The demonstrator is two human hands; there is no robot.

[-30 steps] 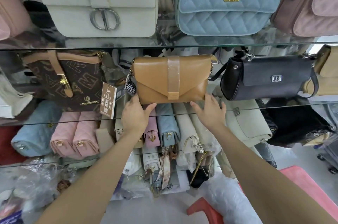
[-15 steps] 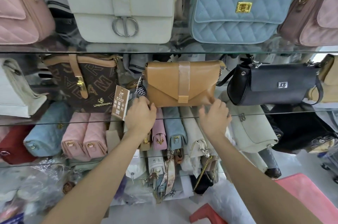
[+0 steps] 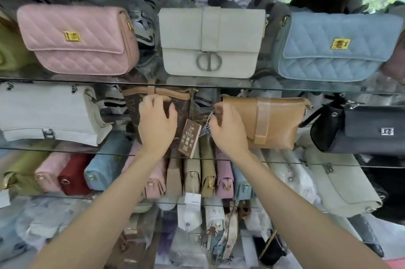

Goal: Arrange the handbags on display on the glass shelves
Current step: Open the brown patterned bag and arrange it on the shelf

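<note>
Brown bag (image 3: 157,102) (tag (image 3: 189,138) dangling) sits beside tan bag (image 3: 269,124), black bag (image 3: 359,130).
</note>
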